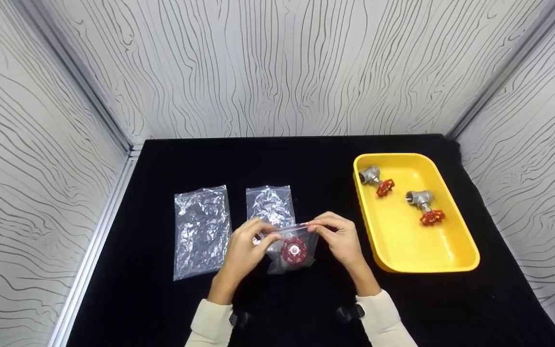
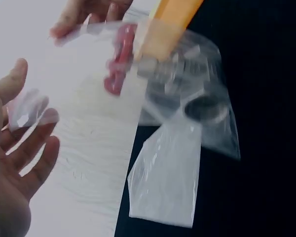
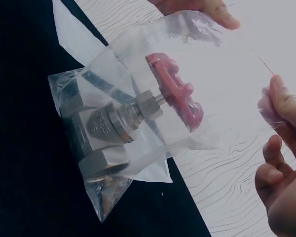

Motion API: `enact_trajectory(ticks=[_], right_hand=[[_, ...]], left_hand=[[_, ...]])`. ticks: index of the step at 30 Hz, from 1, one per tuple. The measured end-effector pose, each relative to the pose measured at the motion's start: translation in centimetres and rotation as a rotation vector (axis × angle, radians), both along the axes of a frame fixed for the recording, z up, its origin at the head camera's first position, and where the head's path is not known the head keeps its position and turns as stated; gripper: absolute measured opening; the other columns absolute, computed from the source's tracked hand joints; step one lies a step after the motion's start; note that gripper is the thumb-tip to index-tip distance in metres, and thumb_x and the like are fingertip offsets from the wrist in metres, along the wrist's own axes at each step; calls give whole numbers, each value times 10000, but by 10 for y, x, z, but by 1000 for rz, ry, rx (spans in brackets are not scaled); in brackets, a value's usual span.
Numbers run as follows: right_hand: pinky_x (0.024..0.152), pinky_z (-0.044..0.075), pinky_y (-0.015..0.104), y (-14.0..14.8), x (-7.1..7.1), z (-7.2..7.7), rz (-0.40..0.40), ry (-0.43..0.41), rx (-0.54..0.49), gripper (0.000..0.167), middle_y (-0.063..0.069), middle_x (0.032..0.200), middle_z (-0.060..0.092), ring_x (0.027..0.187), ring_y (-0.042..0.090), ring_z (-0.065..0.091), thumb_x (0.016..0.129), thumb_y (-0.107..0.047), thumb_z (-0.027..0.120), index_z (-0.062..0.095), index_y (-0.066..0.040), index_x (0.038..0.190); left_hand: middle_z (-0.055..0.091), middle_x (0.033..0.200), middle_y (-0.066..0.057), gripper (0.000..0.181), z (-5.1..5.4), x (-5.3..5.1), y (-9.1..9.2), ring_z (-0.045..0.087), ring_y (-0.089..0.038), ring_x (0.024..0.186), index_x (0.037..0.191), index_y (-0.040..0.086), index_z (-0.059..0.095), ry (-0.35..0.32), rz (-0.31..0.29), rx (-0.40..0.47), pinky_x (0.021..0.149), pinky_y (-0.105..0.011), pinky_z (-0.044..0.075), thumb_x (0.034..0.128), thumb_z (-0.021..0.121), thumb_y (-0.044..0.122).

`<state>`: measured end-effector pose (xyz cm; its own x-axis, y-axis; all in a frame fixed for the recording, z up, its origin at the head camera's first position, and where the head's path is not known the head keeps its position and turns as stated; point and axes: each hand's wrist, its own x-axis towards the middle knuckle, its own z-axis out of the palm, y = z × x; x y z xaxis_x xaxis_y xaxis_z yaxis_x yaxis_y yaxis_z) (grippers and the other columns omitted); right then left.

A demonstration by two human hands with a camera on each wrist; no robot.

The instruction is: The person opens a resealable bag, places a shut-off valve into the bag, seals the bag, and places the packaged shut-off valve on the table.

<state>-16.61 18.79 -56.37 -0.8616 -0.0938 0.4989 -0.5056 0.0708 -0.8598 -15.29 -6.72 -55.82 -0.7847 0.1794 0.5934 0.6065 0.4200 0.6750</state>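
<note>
Both hands hold the top of a clear zip bag (image 1: 310, 246) upright above the black cloth. Inside the bag is a metal valve (image 3: 106, 126) with a red handwheel (image 1: 294, 250); its body sits at the bottom, the wheel toward the mouth. My left hand (image 1: 246, 243) has thumb and fingers at the left end of the bag's top edge. With thumb and fingertips, my right hand (image 1: 342, 236) pinches the right end of the red-lined zip strip. Whether the strip is fully closed cannot be made out.
Two flat clear bags lie on the black cloth: a larger bag (image 1: 202, 231) at left and a smaller bag (image 1: 270, 202) just behind the held one. At right, a yellow tray (image 1: 403, 260) holds two more red-wheeled valves (image 1: 422, 198). Pale patterned walls (image 1: 268, 72) enclose the table.
</note>
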Motion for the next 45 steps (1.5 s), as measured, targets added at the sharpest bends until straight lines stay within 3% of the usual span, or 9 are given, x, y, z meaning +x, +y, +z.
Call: enact_trajectory(ticks=[5, 9, 14, 17, 22, 28, 31, 39, 45], right_hand=[[802, 592, 162, 2, 2, 0, 16, -53, -33, 149, 97, 939, 781, 928, 71, 709, 857, 112, 767, 816, 52, 984], [787, 593, 160, 5, 2, -1, 17, -59, -45, 152, 106, 937, 780, 916, 68, 705, 858, 132, 760, 807, 63, 986], [781, 586, 157, 7, 2, -5, -20, -5, -22, 156, 86, 889, 778, 886, 55, 700, 820, 145, 781, 821, 37, 926], [799, 581, 169, 7, 2, -5, -17, 20, 0, 168, 105, 889, 783, 889, 69, 698, 813, 142, 788, 829, 28, 930], [802, 584, 174, 8, 2, -3, -10, -2, 3, 162, 106, 904, 785, 900, 76, 697, 834, 126, 782, 832, 23, 949], [807, 596, 169, 10, 4, -2, 9, -34, -25, 146, 107, 932, 787, 921, 78, 707, 867, 110, 765, 825, 29, 973], [807, 599, 171, 10, 5, -4, 17, -60, -34, 131, 101, 948, 787, 928, 90, 710, 886, 92, 758, 820, 25, 981], [776, 585, 169, 8, 9, -5, -23, -135, -30, 106, 26, 968, 765, 915, 84, 686, 918, 71, 752, 799, 18, 996], [721, 559, 162, 9, 12, -8, 7, -154, -56, 112, 74, 1010, 744, 867, 87, 663, 945, 84, 721, 774, 50, 1037]], left_hand=[[696, 754, 29, 149, 0, -1, -10, 629, -133, 694, 792, 113, 748, 62, 47, -4, 604, -319, 569, 805, 889, 160], [672, 730, 46, 166, 0, -1, -11, 586, -105, 661, 773, 131, 732, 116, 47, -19, 585, -224, 508, 817, 880, 190], [671, 734, 55, 186, 0, 1, -12, 572, -112, 641, 768, 147, 719, 109, 50, -44, 605, -160, 443, 846, 868, 225], [675, 751, 53, 183, -3, 1, -15, 580, -99, 658, 779, 137, 710, 95, 21, -18, 593, -205, 482, 843, 874, 188], [698, 855, 13, 296, -11, 3, -19, 645, -178, 744, 933, 98, 707, -36, -76, 35, 629, -370, 572, 769, 930, 204], [704, 1241, 6, 673, -30, 11, -19, 671, -183, 1125, 1310, 142, 651, -372, -153, -25, 996, -454, 591, 744, 946, 353], [676, 1371, -7, 794, -43, 15, -14, 647, -219, 1262, 1426, 163, 592, -469, -184, -35, 1121, -501, 536, 748, 952, 366], [623, 1492, -75, 906, -66, 25, 5, 607, -281, 1363, 1548, 160, 497, -554, -263, 8, 1215, -537, 448, 778, 958, 286], [670, 1423, -139, 641, -75, 26, 17, 660, -302, 1278, 1471, 80, 562, -414, -225, 16, 1131, -474, 536, 899, 845, 126]])
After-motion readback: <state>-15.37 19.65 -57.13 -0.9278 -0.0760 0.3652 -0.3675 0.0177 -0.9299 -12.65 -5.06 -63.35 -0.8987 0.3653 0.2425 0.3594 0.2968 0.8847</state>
